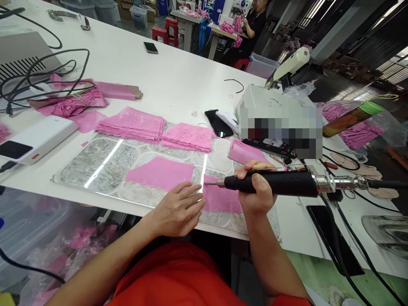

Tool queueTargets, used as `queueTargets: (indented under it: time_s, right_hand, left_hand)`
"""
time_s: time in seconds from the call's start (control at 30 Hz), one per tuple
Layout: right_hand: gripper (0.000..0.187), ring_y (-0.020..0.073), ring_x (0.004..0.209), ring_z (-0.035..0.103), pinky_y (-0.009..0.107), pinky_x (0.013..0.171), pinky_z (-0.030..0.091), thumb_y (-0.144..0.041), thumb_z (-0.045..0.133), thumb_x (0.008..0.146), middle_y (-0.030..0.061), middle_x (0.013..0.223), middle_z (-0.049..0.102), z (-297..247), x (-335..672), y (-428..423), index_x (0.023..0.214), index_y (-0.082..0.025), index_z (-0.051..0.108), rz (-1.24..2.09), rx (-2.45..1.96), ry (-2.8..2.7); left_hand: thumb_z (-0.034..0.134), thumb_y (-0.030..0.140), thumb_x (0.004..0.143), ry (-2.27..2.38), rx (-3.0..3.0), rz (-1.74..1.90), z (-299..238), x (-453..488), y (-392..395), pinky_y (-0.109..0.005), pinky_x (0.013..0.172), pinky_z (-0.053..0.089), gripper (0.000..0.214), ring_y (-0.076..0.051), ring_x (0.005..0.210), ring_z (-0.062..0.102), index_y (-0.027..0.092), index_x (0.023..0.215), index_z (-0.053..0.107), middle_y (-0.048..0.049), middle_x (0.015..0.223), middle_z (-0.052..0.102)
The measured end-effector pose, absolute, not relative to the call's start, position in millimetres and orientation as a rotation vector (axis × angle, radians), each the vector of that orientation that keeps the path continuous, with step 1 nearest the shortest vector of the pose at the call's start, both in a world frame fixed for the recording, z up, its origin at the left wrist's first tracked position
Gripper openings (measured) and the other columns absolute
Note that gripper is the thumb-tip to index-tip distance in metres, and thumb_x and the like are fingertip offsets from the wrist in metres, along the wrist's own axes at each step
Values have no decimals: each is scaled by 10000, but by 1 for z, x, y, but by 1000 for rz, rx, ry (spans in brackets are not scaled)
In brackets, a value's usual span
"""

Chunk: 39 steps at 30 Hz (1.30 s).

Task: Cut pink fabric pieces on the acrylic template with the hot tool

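Observation:
My right hand (259, 193) is wrapped round a black corded handpiece (290, 182) with a slim metal tip. The tip points left and lies over the upper edge of a flat pink fabric piece (221, 202); whether it touches the cloth I cannot tell. My left hand (178, 210) is open, palm down and fingers stretched out, its fingertips at that piece's left edge. Another flat pink fabric piece (162, 173) lies just beyond my left hand. Both rest on a glossy marble-patterned board (95, 170). Behind them sit two stacks of pink lace fabric (132, 123).
A folded pink cloth (245, 151) and a light grey machine box (270, 102) stand beyond my right hand. Black cables and a dark phone-like slab (334, 240) lie at the right. A white device (41, 138) sits at the left. A person (251, 34) works farther back.

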State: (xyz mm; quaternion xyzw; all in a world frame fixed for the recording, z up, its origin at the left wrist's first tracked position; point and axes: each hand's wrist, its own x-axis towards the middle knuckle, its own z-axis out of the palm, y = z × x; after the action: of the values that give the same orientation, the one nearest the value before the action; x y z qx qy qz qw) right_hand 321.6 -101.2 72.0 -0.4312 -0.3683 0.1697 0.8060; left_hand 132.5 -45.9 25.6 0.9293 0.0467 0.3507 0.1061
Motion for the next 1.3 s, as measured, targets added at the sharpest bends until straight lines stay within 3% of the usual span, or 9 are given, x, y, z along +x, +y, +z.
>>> queueTargets:
  time_s: [1.3]
  right_hand:
    - [112,92,516,518,283,530,470,-284,615,699,-26,722,566,71,324,-117,778,-218,571,530,-853,-856]
  left_hand:
    - [505,115,836,20,2784,921,32,132,-45,-394,933,507,268,-238,1112,624,149,1074,622,-100,996,731]
